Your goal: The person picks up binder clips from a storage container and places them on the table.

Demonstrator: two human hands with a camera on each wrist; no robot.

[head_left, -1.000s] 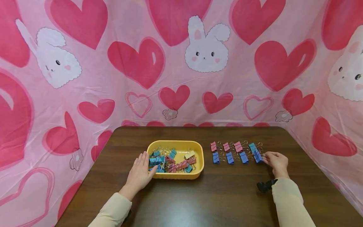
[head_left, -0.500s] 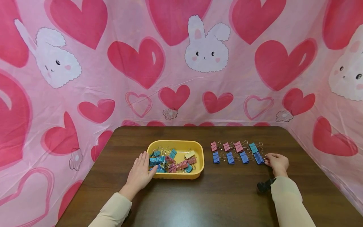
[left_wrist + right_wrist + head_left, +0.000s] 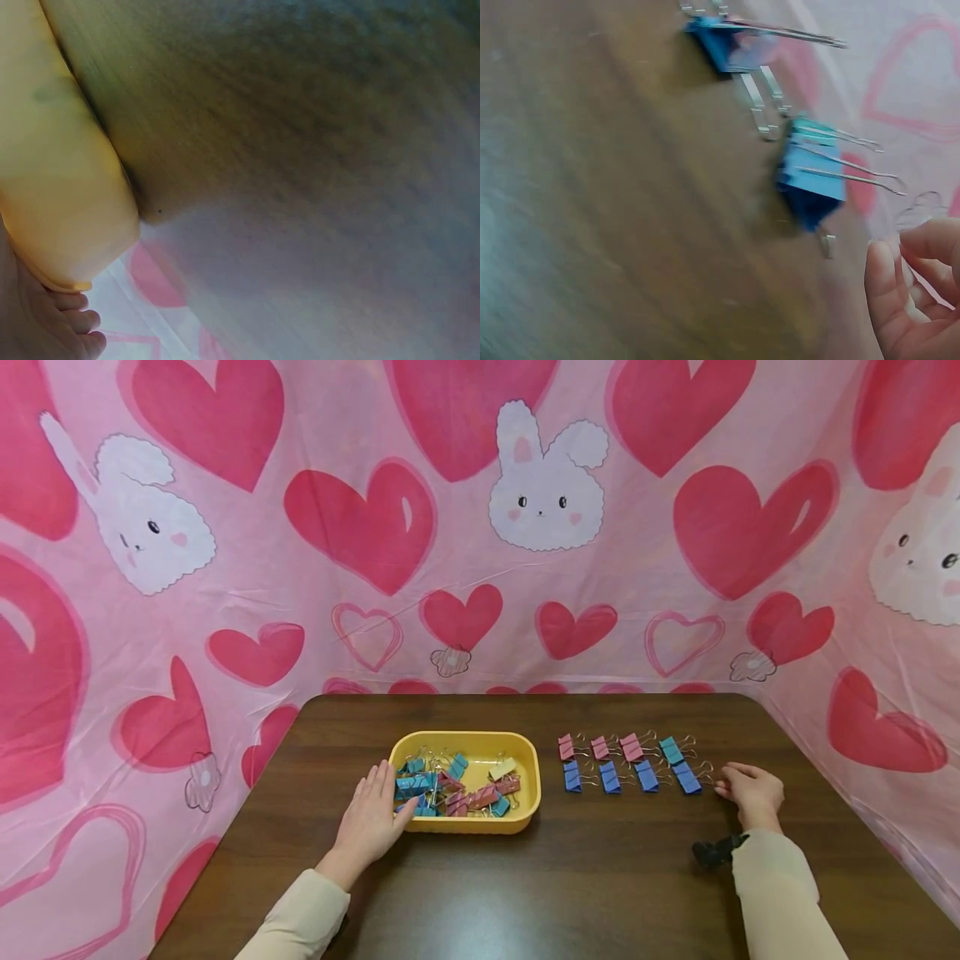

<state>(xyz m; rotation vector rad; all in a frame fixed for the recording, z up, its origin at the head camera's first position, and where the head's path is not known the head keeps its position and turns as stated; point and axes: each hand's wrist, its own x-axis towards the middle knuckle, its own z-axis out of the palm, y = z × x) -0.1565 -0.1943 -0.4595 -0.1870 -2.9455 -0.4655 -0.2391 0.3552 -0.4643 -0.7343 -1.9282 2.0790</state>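
My left hand (image 3: 367, 817) lies along the left side of a yellow plastic tray (image 3: 468, 827), fingers extended and touching its rim. Mixed binder clips in teal, pink, blue and pale yellow fill much of the tray. To the right, two rows of binder clips lie on the table. Three pink clips (image 3: 631, 747) and a teal clip (image 3: 670, 750) form the back row; blue clips form the front one. Just right of the last blue clip (image 3: 686, 779) is my right hand (image 3: 752, 793), fingers loosely bent with nothing in them. The right wrist view shows a gap between those fingertips and this clip's wire handles.
The dark wooden table (image 3: 570, 893) carries everything. Behind it and at both sides hangs a pink cloth (image 3: 465, 568) printed with hearts and rabbits. A small black device (image 3: 716, 852) is strapped at the right wrist.
My right hand has lowered the last blue clip flat in front of the teal one, let go of it and drawn away to the right. The left hand stays put.
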